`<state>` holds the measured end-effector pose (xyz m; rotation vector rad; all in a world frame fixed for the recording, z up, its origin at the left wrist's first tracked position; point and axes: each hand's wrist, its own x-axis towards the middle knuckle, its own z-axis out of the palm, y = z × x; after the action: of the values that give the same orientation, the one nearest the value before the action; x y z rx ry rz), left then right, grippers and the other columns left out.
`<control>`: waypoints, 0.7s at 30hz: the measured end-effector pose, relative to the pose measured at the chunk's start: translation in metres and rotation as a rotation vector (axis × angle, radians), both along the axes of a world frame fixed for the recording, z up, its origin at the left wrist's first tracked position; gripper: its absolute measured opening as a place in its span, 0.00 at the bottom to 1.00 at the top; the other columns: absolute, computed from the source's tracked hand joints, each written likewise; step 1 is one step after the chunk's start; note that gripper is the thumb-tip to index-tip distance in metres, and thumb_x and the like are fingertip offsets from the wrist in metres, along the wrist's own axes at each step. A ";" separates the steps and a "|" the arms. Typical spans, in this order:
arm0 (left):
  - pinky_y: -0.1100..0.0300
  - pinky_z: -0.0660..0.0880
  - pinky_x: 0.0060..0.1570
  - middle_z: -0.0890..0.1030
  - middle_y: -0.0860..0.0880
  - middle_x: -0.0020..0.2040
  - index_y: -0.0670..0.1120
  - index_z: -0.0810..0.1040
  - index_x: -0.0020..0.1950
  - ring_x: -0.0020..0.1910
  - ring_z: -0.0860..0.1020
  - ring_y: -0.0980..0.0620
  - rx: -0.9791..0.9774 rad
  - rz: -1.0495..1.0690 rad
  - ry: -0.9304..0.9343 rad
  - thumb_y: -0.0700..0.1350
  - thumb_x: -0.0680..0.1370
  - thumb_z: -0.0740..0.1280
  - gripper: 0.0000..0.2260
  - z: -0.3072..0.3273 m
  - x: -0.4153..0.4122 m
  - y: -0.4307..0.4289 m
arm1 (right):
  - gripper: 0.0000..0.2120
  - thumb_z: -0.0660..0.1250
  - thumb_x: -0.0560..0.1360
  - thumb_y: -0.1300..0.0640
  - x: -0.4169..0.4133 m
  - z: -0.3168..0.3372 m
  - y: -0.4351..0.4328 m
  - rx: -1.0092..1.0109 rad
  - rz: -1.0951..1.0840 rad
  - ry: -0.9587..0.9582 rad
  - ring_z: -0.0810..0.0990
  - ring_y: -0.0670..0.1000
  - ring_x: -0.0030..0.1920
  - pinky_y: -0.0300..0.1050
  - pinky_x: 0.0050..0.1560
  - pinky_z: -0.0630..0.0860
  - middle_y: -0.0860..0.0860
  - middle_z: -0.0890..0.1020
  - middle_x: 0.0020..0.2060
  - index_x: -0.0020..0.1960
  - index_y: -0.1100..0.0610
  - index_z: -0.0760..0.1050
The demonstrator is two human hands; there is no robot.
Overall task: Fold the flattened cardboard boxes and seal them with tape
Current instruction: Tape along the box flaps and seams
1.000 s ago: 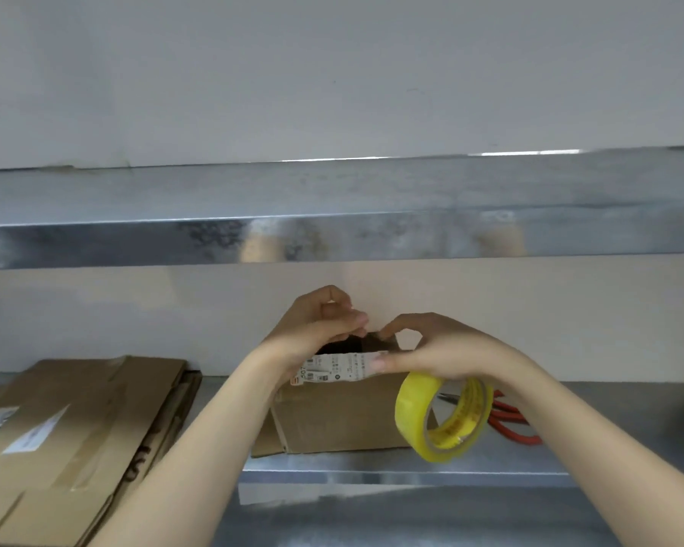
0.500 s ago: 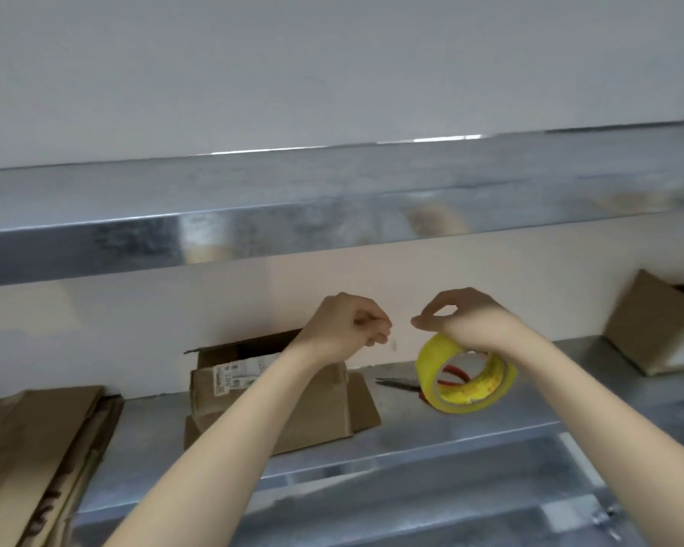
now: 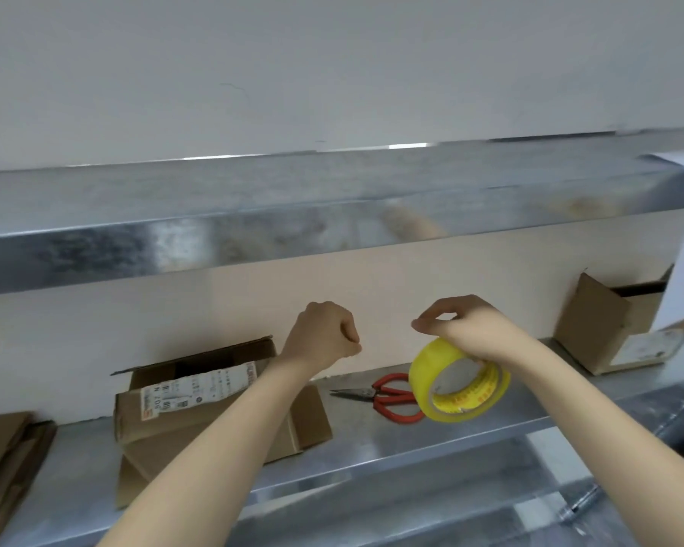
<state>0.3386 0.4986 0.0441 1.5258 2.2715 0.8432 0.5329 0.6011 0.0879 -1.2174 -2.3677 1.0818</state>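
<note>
Hooked upright under right hand (image 3: 470,329), fingers thru core: yellow tape roll (image 3: 461,382), red print inside. Below left hand (image 3: 324,337): open brown cardboard box (image 3: 198,404) w/ white label, flaps up. Far left of it: flattened boxes (image 3: 5,459), stacked. Right of right hand: tipped box (image 3: 605,321).

A white shipping label (image 3: 198,392) lies across the top front edge of the open cardboard box (image 3: 166,428) at left. Its large characters look like "507 N", next to barcodes, a red mark and fine print too small to read. Red print on the yellow tape roll (image 3: 425,377) core is illegible. The white label (image 3: 644,347) on the far-right box (image 3: 601,321) is blurred.
</note>
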 end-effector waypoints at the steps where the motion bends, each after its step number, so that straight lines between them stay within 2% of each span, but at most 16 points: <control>1: 0.65 0.75 0.40 0.81 0.56 0.33 0.46 0.82 0.35 0.35 0.79 0.58 0.008 0.017 -0.005 0.41 0.68 0.77 0.06 -0.001 0.000 0.003 | 0.08 0.71 0.72 0.45 0.001 0.000 0.002 -0.007 -0.010 0.023 0.70 0.49 0.24 0.37 0.23 0.66 0.49 0.77 0.29 0.43 0.49 0.82; 3: 0.66 0.73 0.37 0.81 0.55 0.33 0.46 0.81 0.35 0.36 0.79 0.57 0.017 0.030 -0.026 0.43 0.68 0.78 0.07 -0.003 -0.002 0.009 | 0.07 0.70 0.73 0.46 0.002 -0.002 0.006 -0.012 -0.029 0.053 0.69 0.44 0.19 0.36 0.22 0.65 0.47 0.76 0.29 0.44 0.49 0.82; 6: 0.68 0.72 0.40 0.77 0.58 0.37 0.45 0.85 0.42 0.37 0.78 0.57 0.019 0.004 -0.014 0.39 0.72 0.74 0.02 -0.004 -0.003 0.019 | 0.07 0.70 0.73 0.46 0.003 -0.004 0.012 -0.014 -0.030 0.059 0.67 0.43 0.17 0.36 0.21 0.64 0.46 0.77 0.29 0.43 0.50 0.81; 8: 0.64 0.74 0.44 0.72 0.60 0.39 0.45 0.86 0.46 0.39 0.76 0.57 0.000 -0.026 0.041 0.35 0.76 0.70 0.07 -0.007 -0.004 0.024 | 0.07 0.71 0.73 0.47 0.004 -0.005 0.016 -0.021 -0.024 0.061 0.67 0.42 0.17 0.35 0.21 0.64 0.46 0.77 0.29 0.44 0.50 0.82; 11: 0.62 0.73 0.46 0.75 0.57 0.40 0.52 0.84 0.43 0.42 0.76 0.55 -0.018 -0.037 0.101 0.36 0.75 0.69 0.11 -0.011 -0.008 0.027 | 0.06 0.70 0.73 0.46 0.002 -0.007 0.021 -0.025 0.003 0.060 0.69 0.41 0.18 0.34 0.20 0.64 0.46 0.80 0.34 0.44 0.49 0.82; 13: 0.62 0.72 0.45 0.75 0.56 0.38 0.54 0.81 0.41 0.41 0.76 0.54 0.016 -0.023 0.103 0.40 0.73 0.72 0.08 -0.012 -0.010 0.029 | 0.07 0.70 0.73 0.45 0.000 -0.008 0.022 -0.025 0.012 0.061 0.72 0.42 0.20 0.35 0.21 0.66 0.47 0.81 0.37 0.44 0.48 0.82; 14: 0.63 0.71 0.45 0.74 0.56 0.38 0.53 0.81 0.41 0.40 0.75 0.55 0.045 -0.017 0.085 0.42 0.74 0.73 0.06 -0.012 -0.011 0.030 | 0.07 0.70 0.73 0.45 -0.001 -0.008 0.022 -0.024 0.014 0.069 0.76 0.45 0.24 0.37 0.23 0.68 0.47 0.82 0.39 0.45 0.47 0.82; 16: 0.65 0.70 0.44 0.76 0.56 0.40 0.50 0.81 0.45 0.40 0.75 0.57 0.106 -0.039 -0.053 0.45 0.77 0.69 0.02 -0.006 -0.009 0.032 | 0.10 0.69 0.73 0.43 -0.004 -0.009 0.024 -0.034 0.008 0.107 0.81 0.55 0.36 0.42 0.28 0.72 0.48 0.83 0.41 0.45 0.49 0.82; 17: 0.66 0.70 0.45 0.78 0.56 0.42 0.48 0.81 0.48 0.41 0.76 0.59 0.115 -0.075 -0.161 0.46 0.79 0.67 0.04 -0.001 -0.007 0.031 | 0.10 0.69 0.73 0.44 -0.006 -0.010 0.024 -0.049 0.010 0.135 0.81 0.58 0.39 0.42 0.31 0.73 0.48 0.83 0.41 0.44 0.50 0.82; 19: 0.68 0.69 0.47 0.81 0.56 0.48 0.48 0.81 0.55 0.47 0.77 0.61 0.046 -0.168 -0.380 0.51 0.81 0.61 0.11 0.010 -0.001 0.029 | 0.09 0.71 0.73 0.47 -0.011 -0.009 0.022 -0.091 0.037 0.192 0.80 0.53 0.40 0.42 0.36 0.72 0.49 0.83 0.39 0.43 0.53 0.82; 21: 0.70 0.68 0.53 0.80 0.57 0.56 0.50 0.79 0.60 0.54 0.75 0.64 -0.088 -0.255 -0.489 0.55 0.82 0.57 0.15 0.020 0.002 0.026 | 0.06 0.73 0.71 0.52 -0.019 -0.010 0.019 -0.119 0.077 0.243 0.78 0.51 0.39 0.43 0.41 0.71 0.55 0.82 0.38 0.41 0.54 0.81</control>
<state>0.3409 0.5244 0.0640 1.3512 1.7034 0.9083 0.5143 0.6200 0.0781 -0.9747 -2.2080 1.3301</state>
